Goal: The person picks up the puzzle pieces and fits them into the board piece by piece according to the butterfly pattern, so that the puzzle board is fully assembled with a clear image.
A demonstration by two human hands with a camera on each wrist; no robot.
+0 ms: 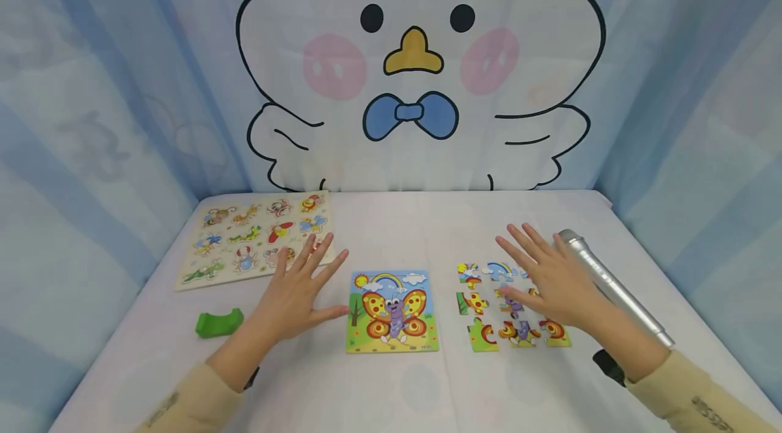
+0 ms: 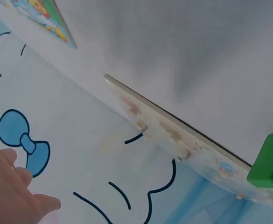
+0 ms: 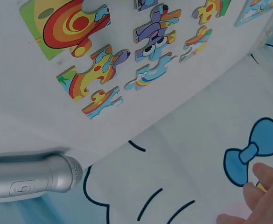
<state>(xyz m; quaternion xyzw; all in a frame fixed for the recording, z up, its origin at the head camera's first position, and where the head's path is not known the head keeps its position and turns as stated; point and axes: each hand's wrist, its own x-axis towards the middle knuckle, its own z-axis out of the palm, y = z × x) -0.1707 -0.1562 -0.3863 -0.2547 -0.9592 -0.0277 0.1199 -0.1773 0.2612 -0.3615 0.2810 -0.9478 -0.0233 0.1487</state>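
My left hand [image 1: 299, 297] is held above the table with its fingers straight and spread, between a wooden insect puzzle board [image 1: 244, 243] and a square butterfly picture board [image 1: 394, 314]. It holds nothing. Over the loose jigsaw pieces [image 1: 476, 302] my right hand [image 1: 552, 284] spreads its fingers too, hiding some of those pieces in the head view. In the right wrist view the jigsaw pieces [image 3: 96, 72] lie apart from one another and carry parts of a butterfly and a rainbow.
A silver microphone [image 1: 611, 284] lies slantwise beyond my right hand. At the left of the table sits a green curved block [image 1: 218, 323]. Behind the white table hangs a curtain [image 1: 415, 161] with a cartoon bird; more curtain stands at both sides.
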